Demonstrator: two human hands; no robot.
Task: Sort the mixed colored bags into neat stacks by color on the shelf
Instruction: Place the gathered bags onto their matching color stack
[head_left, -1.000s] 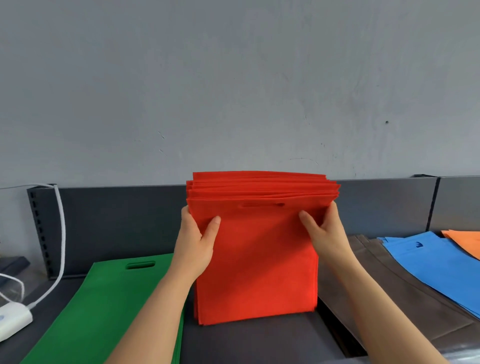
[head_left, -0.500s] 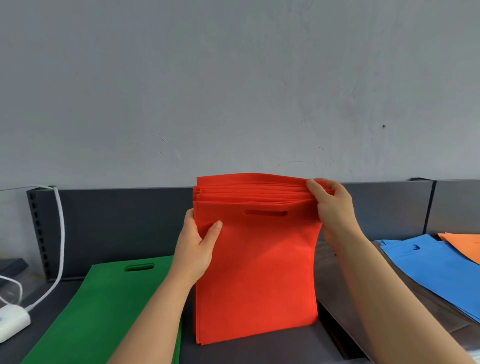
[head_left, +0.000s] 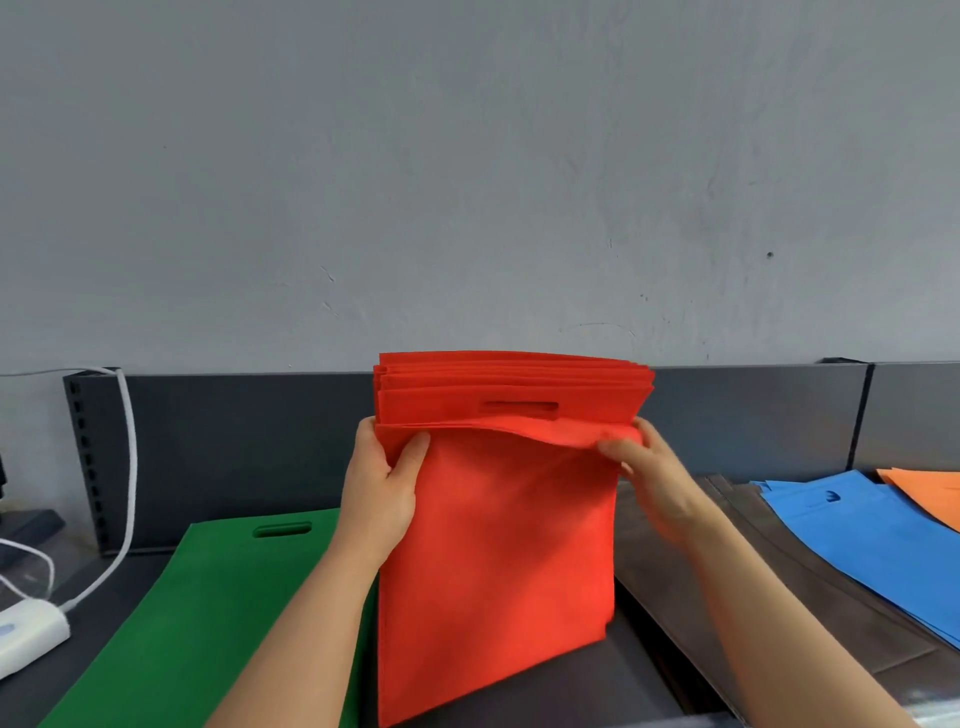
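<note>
**Red bags**: one stack, stood on its bottom edge mid-shelf. The tops are fanned and uneven, and the front bag's mouth sags forward.
**Left hand**: fingers curled round the stack's left edge, thumb on the front.
**Right hand**: blurred, pinching the front bag's top right corner.
**Green bags**: flat, toward the shelf's left edge.
**Blue bags**, **orange bag**: flat, toward the right edge.
**Step, as judged:** squaring the red stack.
**Next move calls for:** levelling the tops, then laying the stack flat beside the green.
</note>
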